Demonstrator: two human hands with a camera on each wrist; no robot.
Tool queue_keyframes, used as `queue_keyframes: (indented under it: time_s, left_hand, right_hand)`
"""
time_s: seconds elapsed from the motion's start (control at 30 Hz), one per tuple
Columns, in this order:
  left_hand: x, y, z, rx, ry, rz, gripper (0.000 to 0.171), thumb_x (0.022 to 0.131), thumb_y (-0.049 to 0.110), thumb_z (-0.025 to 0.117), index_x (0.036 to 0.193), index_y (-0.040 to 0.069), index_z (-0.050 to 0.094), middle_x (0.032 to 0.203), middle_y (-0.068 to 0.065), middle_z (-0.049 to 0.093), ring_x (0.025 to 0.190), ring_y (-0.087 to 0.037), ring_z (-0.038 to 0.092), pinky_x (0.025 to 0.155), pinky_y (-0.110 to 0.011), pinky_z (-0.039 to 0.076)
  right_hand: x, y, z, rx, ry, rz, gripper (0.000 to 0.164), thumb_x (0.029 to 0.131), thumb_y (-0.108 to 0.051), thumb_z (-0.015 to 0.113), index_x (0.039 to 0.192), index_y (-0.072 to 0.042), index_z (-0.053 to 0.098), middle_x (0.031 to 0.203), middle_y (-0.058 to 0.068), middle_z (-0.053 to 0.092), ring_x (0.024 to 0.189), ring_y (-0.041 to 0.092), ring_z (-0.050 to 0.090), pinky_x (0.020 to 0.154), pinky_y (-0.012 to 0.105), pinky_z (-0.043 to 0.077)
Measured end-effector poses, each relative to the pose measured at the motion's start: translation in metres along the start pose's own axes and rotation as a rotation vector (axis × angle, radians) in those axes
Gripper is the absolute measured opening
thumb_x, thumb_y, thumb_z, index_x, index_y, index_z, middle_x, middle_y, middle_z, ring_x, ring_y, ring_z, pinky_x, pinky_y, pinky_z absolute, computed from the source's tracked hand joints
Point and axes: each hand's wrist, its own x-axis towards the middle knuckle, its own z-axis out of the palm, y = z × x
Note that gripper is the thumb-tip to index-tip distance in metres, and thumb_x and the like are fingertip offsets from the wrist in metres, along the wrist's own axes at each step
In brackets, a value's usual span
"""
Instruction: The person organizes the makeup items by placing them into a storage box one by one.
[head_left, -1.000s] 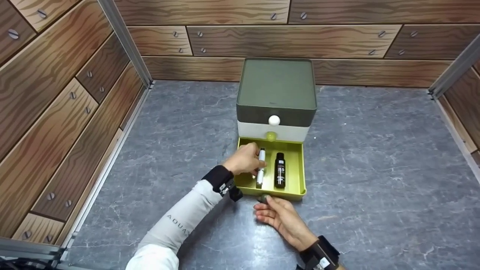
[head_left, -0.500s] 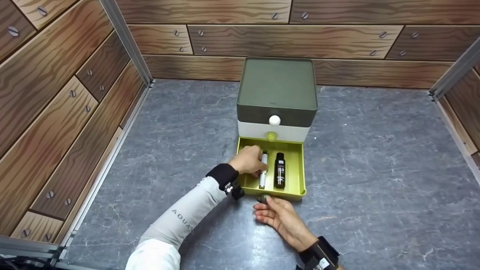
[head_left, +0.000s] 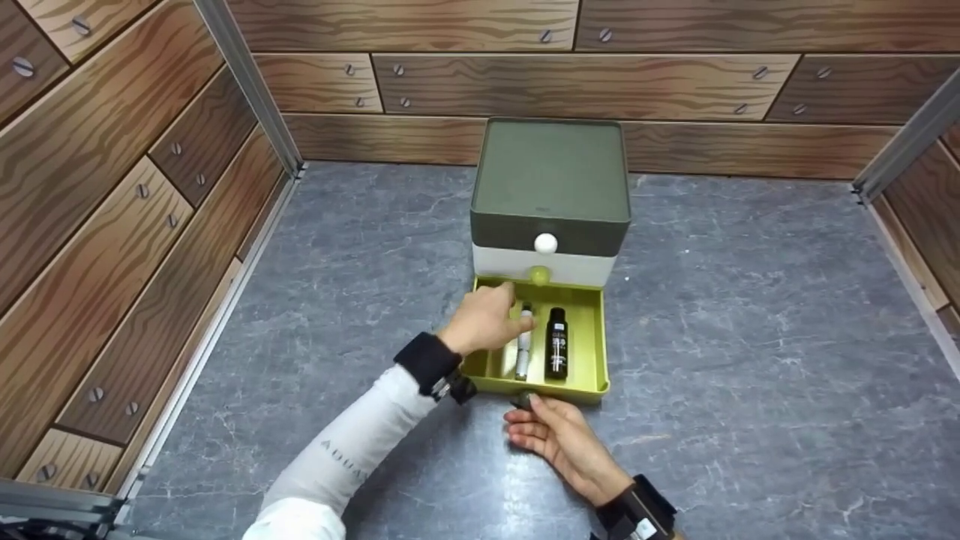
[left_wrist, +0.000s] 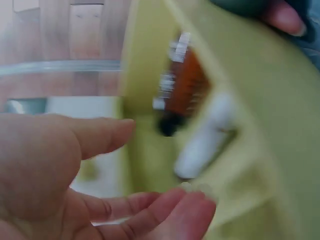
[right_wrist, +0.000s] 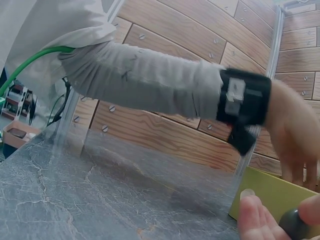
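My left hand (head_left: 484,319) hovers over the left side of a pulled-out yellow-green drawer (head_left: 587,330), thumb and fingers apart. Beneath it lies a slim white tube with a dark cap (head_left: 523,352), lengthwise on the drawer floor; in the left wrist view a gap shows between the thumb and the tube (left_wrist: 202,142). To the tube's right rests a small dark bottle (head_left: 556,349) with a black cap, looking brown in the left wrist view. At the drawer's front, my right hand (head_left: 570,446) pinches the dark round knob (right_wrist: 294,224) between thumb and fingers.
Behind the open drawer stands the drawer box, with a dark green top unit (head_left: 551,169) bearing a white knob (head_left: 546,243) and a white unit (head_left: 495,260) with a green knob (head_left: 539,275). Wood-patterned panels (head_left: 585,86) surround the grey marbled table (head_left: 360,262).
My left hand has let go of the white tube, after shifting it slightly right, and its fingers have spread and drawn a little left. The right hand stays on the knob.
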Motion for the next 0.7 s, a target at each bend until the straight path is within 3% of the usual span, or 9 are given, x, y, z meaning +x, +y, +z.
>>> queue_keyframes:
  time_s: [0.07,0.17,0.27,0.33,0.4,0.43,0.5,0.6,0.7]
  left_hand:
    - [-0.010,0.004,-0.010,-0.068,0.049,0.087,0.041,0.091,0.047,0.064,0.112,0.011,0.061,0.094,-0.002,0.068,0.077,-0.017,0.064,0.066,-0.027,0.055]
    - [-0.019,0.010,-0.028,-0.221,0.177,0.293,0.027,0.095,0.037,0.062,0.106,0.012,0.062,0.089,0.001,0.069,0.073,-0.011,0.064,0.065,-0.021,0.055]
    - [-0.020,0.016,-0.049,-0.200,0.438,0.474,0.018,0.096,0.027,0.061,0.102,0.010,0.063,0.091,-0.002,0.070,0.076,-0.011,0.064,0.067,-0.020,0.056]
    - [-0.017,0.019,-0.062,-0.103,0.634,0.486,0.018,0.095,0.024,0.061,0.103,0.007,0.063,0.096,-0.006,0.069,0.084,-0.015,0.064,0.073,-0.023,0.057]
    - [-0.013,0.021,-0.075,0.003,0.770,0.411,0.025,0.094,0.027,0.062,0.110,0.007,0.063,0.106,-0.009,0.067,0.096,-0.020,0.063,0.083,-0.028,0.057]
    - [-0.010,0.021,-0.081,0.027,0.792,0.367,0.031,0.093,0.029,0.062,0.116,0.008,0.061,0.113,-0.011,0.065,0.104,-0.023,0.061,0.090,-0.032,0.055]
    - [-0.002,0.020,-0.091,-0.008,0.752,0.283,0.046,0.092,0.034,0.063,0.131,0.009,0.055,0.131,-0.014,0.058,0.122,-0.026,0.055,0.104,-0.038,0.049]
    - [0.013,0.017,-0.103,-0.103,0.609,0.174,0.068,0.092,0.042,0.061,0.149,0.014,0.038,0.151,-0.013,0.041,0.138,-0.029,0.042,0.116,-0.045,0.037]
    - [0.026,0.014,-0.110,-0.183,0.476,0.106,0.080,0.091,0.045,0.061,0.156,0.017,0.023,0.158,-0.011,0.031,0.143,-0.030,0.035,0.119,-0.047,0.031]
  right_hand:
    - [-0.001,0.002,0.000,-0.001,-0.001,0.005,0.044,0.103,-0.024,0.050,0.129,0.010,0.039,0.100,0.007,0.072,0.089,0.015,0.071,0.087,0.027,0.059]
    - [-0.002,0.004,0.000,-0.006,-0.003,0.009,0.046,0.103,-0.023,0.049,0.132,0.011,0.036,0.101,0.007,0.072,0.089,0.015,0.070,0.087,0.027,0.059]
    - [-0.003,0.004,0.000,-0.007,0.000,0.007,0.046,0.103,-0.023,0.049,0.132,0.010,0.036,0.101,0.007,0.072,0.090,0.015,0.070,0.088,0.027,0.059]
    - [-0.003,0.004,-0.001,-0.007,-0.001,0.007,0.046,0.102,-0.024,0.050,0.132,0.009,0.037,0.102,0.007,0.071,0.090,0.016,0.070,0.088,0.027,0.059]
    - [-0.002,0.003,-0.001,-0.004,-0.002,0.007,0.046,0.102,-0.024,0.051,0.131,0.008,0.038,0.102,0.007,0.072,0.091,0.016,0.070,0.089,0.028,0.059]
    - [-0.002,0.002,-0.001,-0.002,-0.002,0.007,0.046,0.102,-0.024,0.051,0.131,0.008,0.038,0.102,0.007,0.072,0.091,0.016,0.070,0.089,0.028,0.058]
    - [-0.001,0.001,0.000,-0.003,-0.002,0.005,0.045,0.102,-0.025,0.051,0.131,0.008,0.039,0.102,0.007,0.072,0.091,0.016,0.070,0.089,0.028,0.058]
    - [0.001,0.000,0.000,-0.001,-0.002,0.000,0.045,0.102,-0.025,0.052,0.130,0.008,0.040,0.102,0.007,0.072,0.090,0.016,0.070,0.088,0.028,0.059]
    - [0.001,-0.001,0.000,-0.003,-0.005,-0.002,0.044,0.103,-0.025,0.050,0.130,0.008,0.041,0.101,0.007,0.072,0.089,0.015,0.070,0.087,0.028,0.059]
